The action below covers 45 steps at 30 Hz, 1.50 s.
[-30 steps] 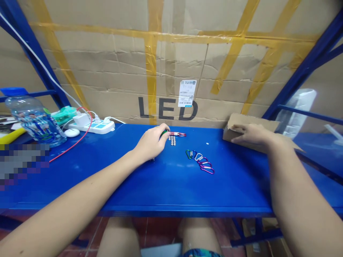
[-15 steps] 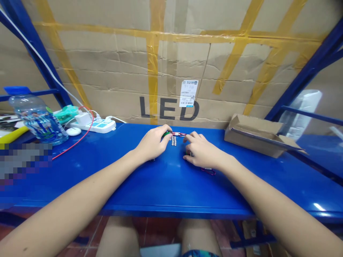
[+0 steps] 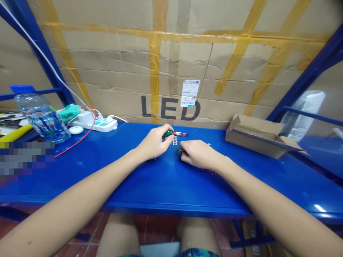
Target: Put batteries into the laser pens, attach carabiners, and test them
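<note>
A small green tube (image 3: 168, 134) lies far across the middle of the blue shelf (image 3: 160, 185). Its long axis runs left to right, and its free end points right. The left hand (image 3: 154, 143) pinches it between thumb and fingertips, with the heel of the hand resting on the shelf.

Just right of the tube, in line with it, lies a thin red tube (image 3: 181, 134), also set left to right. Between the two hands, slightly nearer, sits a small cluster of silvery button cells (image 3: 175, 141).

The right hand (image 3: 197, 154) lies palm down close beside the left, its fingers curled over a row of carabiners. A green bit (image 3: 179, 151) shows at its fingertips and a pink carabiner (image 3: 210, 172) shows at its wrist. Whether it grips any of them I cannot tell.

Further right stands an open cardboard box (image 3: 257, 137). At the far left are a white power strip (image 3: 96, 125), a red wire (image 3: 77, 141) and a water bottle (image 3: 40, 117). Taped cardboard (image 3: 171, 64) closes the back.
</note>
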Available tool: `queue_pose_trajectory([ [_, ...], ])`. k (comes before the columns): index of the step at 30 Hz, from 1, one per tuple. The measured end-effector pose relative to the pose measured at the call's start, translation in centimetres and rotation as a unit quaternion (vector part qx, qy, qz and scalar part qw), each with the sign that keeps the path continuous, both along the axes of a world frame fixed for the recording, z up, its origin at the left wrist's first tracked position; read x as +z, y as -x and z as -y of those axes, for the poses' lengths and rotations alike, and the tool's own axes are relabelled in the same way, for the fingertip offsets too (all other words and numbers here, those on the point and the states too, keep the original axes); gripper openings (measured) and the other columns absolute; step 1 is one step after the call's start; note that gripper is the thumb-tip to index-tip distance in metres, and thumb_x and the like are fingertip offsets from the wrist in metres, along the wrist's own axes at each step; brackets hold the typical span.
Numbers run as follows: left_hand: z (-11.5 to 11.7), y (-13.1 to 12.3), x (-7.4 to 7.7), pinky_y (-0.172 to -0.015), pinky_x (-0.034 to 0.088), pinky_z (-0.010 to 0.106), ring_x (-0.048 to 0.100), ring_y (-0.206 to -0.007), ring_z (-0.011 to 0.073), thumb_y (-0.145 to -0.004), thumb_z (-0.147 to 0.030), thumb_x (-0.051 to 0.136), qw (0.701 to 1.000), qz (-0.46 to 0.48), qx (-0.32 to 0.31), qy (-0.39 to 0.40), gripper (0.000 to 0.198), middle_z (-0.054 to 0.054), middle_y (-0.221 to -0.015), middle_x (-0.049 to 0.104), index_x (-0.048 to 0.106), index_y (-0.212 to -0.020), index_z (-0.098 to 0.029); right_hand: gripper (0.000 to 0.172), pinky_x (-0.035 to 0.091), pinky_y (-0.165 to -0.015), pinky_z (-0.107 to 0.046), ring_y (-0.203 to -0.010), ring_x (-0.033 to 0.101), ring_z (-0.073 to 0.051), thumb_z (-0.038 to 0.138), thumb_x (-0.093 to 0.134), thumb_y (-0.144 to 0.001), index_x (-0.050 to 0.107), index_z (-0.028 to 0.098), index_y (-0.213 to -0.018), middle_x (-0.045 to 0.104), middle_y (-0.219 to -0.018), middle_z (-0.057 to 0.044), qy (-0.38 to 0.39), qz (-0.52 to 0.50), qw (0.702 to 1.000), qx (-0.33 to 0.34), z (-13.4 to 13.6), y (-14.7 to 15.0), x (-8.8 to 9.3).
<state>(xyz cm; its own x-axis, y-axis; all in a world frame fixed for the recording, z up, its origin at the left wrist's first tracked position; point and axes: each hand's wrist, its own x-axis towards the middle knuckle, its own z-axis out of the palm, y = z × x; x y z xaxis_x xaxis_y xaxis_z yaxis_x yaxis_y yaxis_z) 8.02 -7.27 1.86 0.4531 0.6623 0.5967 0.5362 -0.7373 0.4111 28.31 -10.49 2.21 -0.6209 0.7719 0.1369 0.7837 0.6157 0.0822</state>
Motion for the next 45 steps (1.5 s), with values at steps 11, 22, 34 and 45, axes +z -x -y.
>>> queue_pose_trajectory([
  [11,0.8,-0.6,-0.1,-0.074,0.048,0.029,0.062,-0.08,0.0163,-0.09,-0.028,0.056,0.994,-0.033,-0.102,0.031,0.018,0.003,-0.095,0.07,0.064,-0.104,-0.02,0.017,0.043,-0.047,-0.027,-0.046,0.049,-0.012,0.02,0.051,-0.08,0.051,0.021,-0.098,0.05,-0.059,0.006,0.331,-0.573,0.748,-0.044,-1.2,-0.3,-0.6],
  [22,0.4,-0.7,-0.1,-0.077,0.049,0.032,0.063,-0.08,0.0185,-0.089,-0.027,0.06,0.998,-0.034,-0.056,0.016,0.01,0.003,-0.085,0.068,0.059,-0.082,-0.019,0.027,0.043,-0.057,-0.027,-0.054,0.057,-0.012,0.037,0.058,-0.088,0.062,0.015,-0.074,0.057,-0.058,0.001,0.335,-0.476,0.813,-0.003,-0.3,-0.4,0.0],
  [34,0.5,-1.3,-0.5,-0.072,0.044,0.028,0.057,-0.073,0.0154,-0.084,-0.013,0.058,0.997,-0.015,-0.08,-0.009,0.018,0.0,-0.074,0.061,0.049,-0.071,-0.019,0.011,0.036,-0.05,-0.027,-0.051,0.045,-0.01,0.022,0.066,-0.069,0.066,0.015,-0.06,0.055,-0.056,0.0,0.336,-0.622,0.705,-0.05,-0.9,0.4,-0.9],
  [45,0.9,-1.6,-0.9,-0.068,0.041,0.029,0.061,-0.08,0.0187,-0.091,-0.033,0.059,0.994,-0.026,-0.036,0.097,0.016,0.001,-0.087,0.064,0.049,-0.093,-0.021,0.019,0.035,-0.048,-0.025,-0.046,0.051,-0.013,0.019,0.052,-0.074,0.069,0.015,-0.069,0.055,-0.047,0.001,0.107,-0.467,0.874,-0.083,-0.9,-0.2,-1.0],
])
